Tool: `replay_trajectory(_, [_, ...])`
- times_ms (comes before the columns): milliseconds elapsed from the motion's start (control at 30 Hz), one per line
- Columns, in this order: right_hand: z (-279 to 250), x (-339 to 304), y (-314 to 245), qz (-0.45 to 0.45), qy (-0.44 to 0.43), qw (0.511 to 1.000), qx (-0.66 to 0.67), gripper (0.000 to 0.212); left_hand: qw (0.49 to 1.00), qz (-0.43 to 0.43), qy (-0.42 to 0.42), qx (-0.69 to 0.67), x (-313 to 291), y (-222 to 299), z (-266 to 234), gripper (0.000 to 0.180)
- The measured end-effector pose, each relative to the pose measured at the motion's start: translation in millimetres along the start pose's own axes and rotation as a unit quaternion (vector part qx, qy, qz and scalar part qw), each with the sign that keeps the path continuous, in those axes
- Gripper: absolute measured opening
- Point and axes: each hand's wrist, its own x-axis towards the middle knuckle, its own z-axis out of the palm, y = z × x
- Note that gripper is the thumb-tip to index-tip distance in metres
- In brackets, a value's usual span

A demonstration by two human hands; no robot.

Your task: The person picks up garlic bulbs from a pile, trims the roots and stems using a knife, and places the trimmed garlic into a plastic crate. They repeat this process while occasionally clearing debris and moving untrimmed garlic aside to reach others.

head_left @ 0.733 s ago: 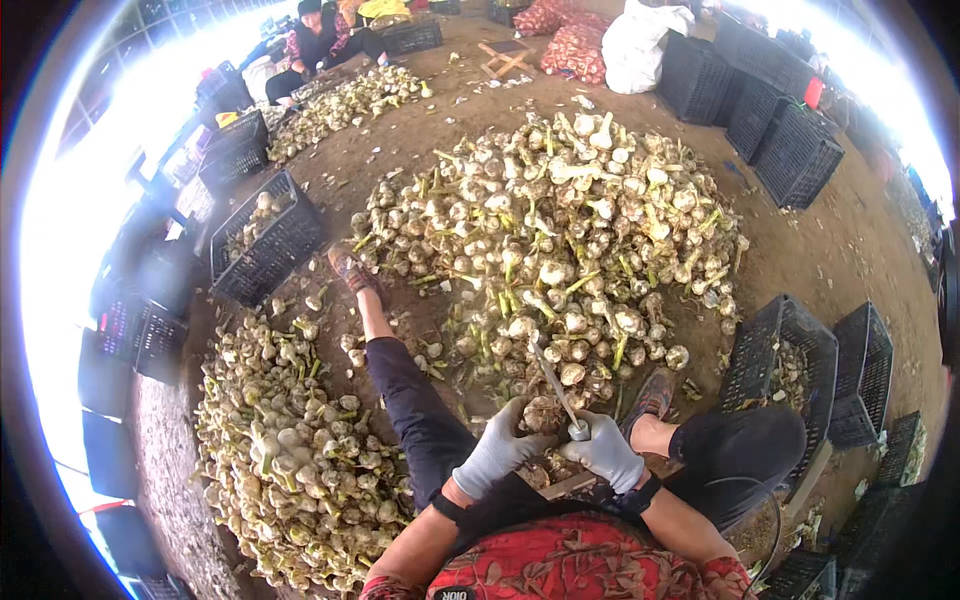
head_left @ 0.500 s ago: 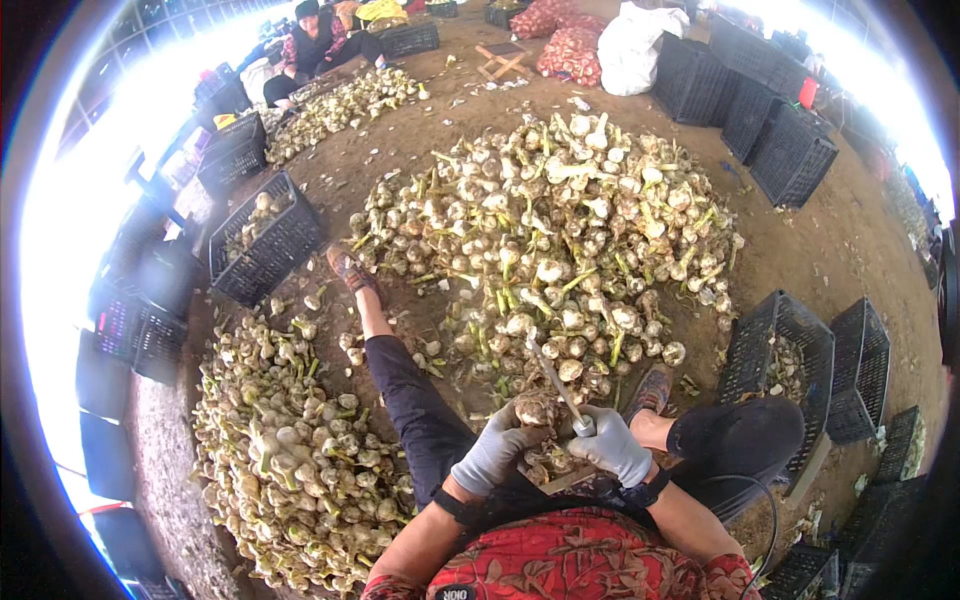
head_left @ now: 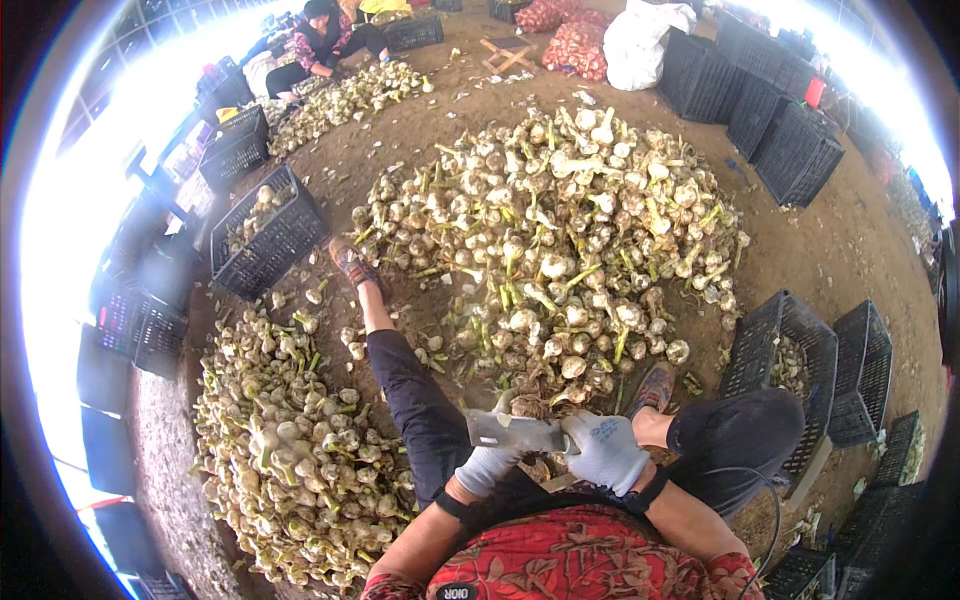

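Observation:
My right hand [head_left: 608, 450], in a pale work glove, is closed round the grip of a broad-bladed knife [head_left: 515, 433]. The blade's flat side faces up and lies across the view, pointing left. Behind it, my left hand [head_left: 486, 468], gloved too, is closed on a brownish garlic bulb [head_left: 530, 405]; the blade hides part of its fingers. Just beyond my hands spreads a large heap of garlic [head_left: 590, 220] with cut green and pale stems. A second garlic heap [head_left: 290, 450] lies left of my left leg.
Black crates holding garlic or scraps stand at left [head_left: 265, 240] and right [head_left: 775, 340]. An empty-looking crate [head_left: 862, 370] sits beside the right one. Far off are a folding stool [head_left: 507, 52], red net sacks [head_left: 577, 50], a white sack [head_left: 640, 45] and a seated person [head_left: 320, 40].
The knife has swung from pointing away, nearly edge-on, to lying sideways over my left hand, its broad face showing. The garlic bulb stays in my left hand. The distant person leans lower.

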Motion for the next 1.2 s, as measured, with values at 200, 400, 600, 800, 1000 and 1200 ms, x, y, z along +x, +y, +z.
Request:
replay_trajectory(200, [7,-1,9,0.006,-0.061,0.998,-0.008,0.017,0.974,0.052,0.114,0.187,2,-8,4,0.058])
replay_trajectory(400, [9,-4,9,-0.027,-0.035,0.998,0.040,0.010,0.957,0.069,0.122,0.253,1,3,1,0.058])
replay_trajectory(600, [10,3,15,0.002,-0.066,0.997,0.050,0.015,0.942,0.109,0.140,0.285,2,15,17,0.073])
replay_trajectory(800, [36,12,80,-0.033,-0.195,0.967,-0.159,0.020,0.818,0.214,0.159,0.510,-9,44,31,0.058])
replay_trajectory(1000, [-5,13,97,0.289,-0.016,0.951,0.106,0.025,0.925,0.125,0.155,0.322,-18,100,42,0.065])
replay_trajectory(1200, [-29,22,20,0.049,-0.003,0.983,0.179,0.018,0.961,0.081,0.099,0.243,-11,88,30,0.067])
